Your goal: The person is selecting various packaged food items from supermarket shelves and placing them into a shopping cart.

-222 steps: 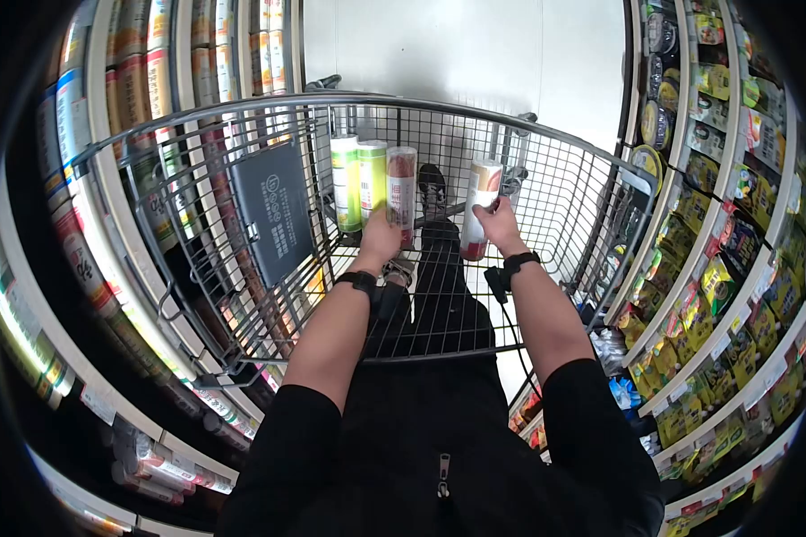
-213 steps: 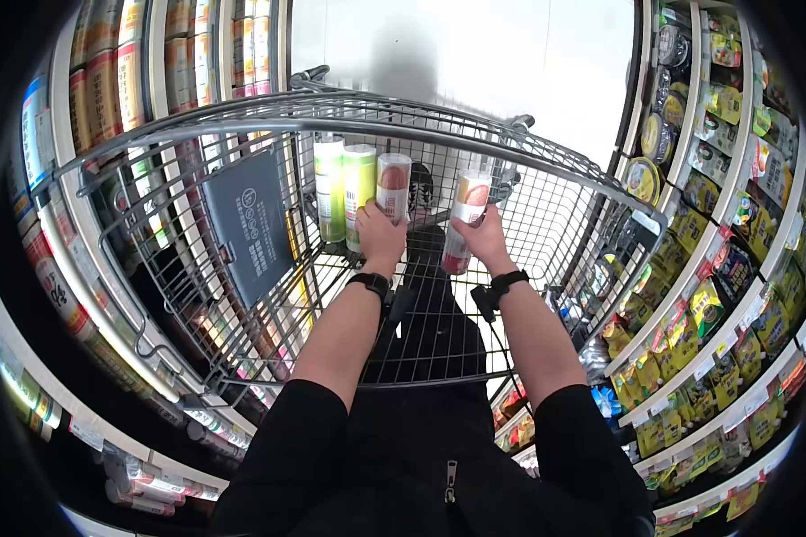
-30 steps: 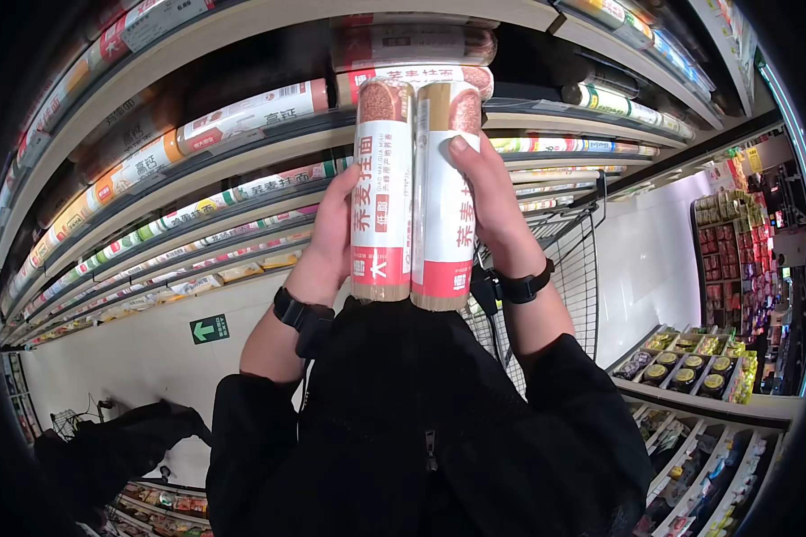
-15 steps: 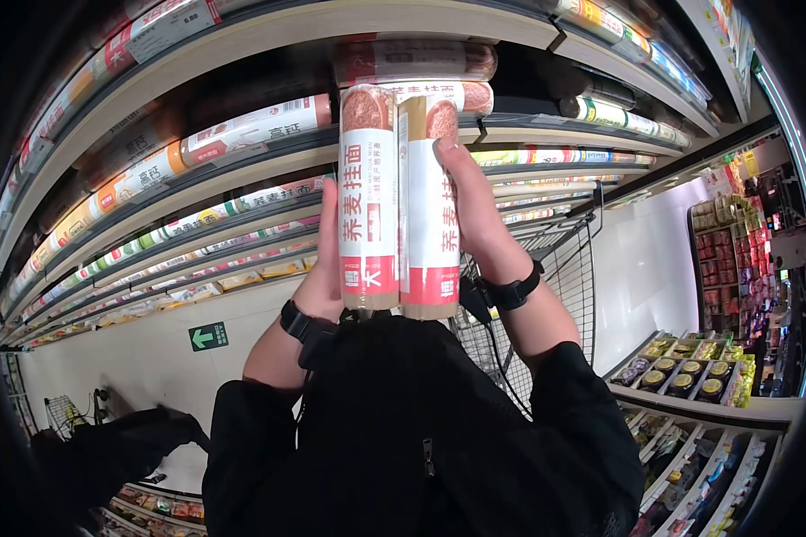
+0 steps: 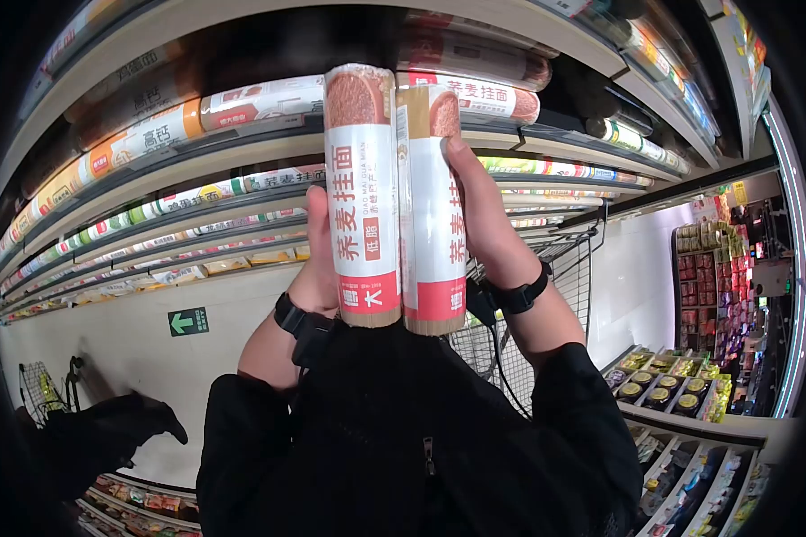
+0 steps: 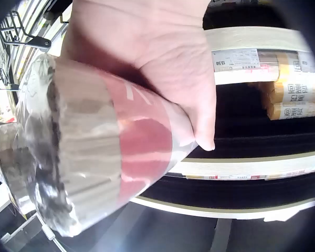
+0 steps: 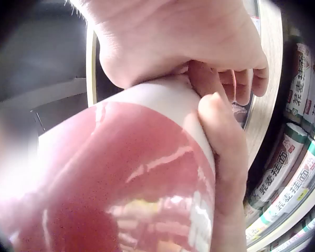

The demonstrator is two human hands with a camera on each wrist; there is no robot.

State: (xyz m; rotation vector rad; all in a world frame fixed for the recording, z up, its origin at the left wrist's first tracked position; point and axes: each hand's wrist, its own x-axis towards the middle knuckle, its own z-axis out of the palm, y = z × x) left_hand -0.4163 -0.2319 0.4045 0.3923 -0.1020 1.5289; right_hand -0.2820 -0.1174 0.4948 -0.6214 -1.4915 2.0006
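Two clear-wrapped cylindrical packs with white and red labels stand side by side between the hands in the head view. The left hand (image 5: 318, 259) grips the left pack (image 5: 364, 197) along its outer side, most of its fingers hidden behind. With its thumb on the front, the right hand (image 5: 488, 219) grips the right pack (image 5: 432, 210). In the left wrist view, the palm (image 6: 147, 47) lies against the left pack (image 6: 89, 136), bottom end nearest. The right wrist view shows the right hand (image 7: 184, 37) against a red-and-white pack (image 7: 121, 173), several fingertips beyond it.
Shelves (image 5: 269, 148) of similar packs curve around the front and left. A wire cart (image 5: 560, 277) stands at the right, past the right forearm. Farther right is a display of round containers (image 5: 658, 394). Another cart (image 5: 43, 389) and a dark-clothed figure (image 5: 107, 434) are at lower left.
Compared with about seven seconds ago, the hands are out of the cart and in front of shelves, holding two packs together. Over the last half second, the packs shift slightly and the shelf view moves.
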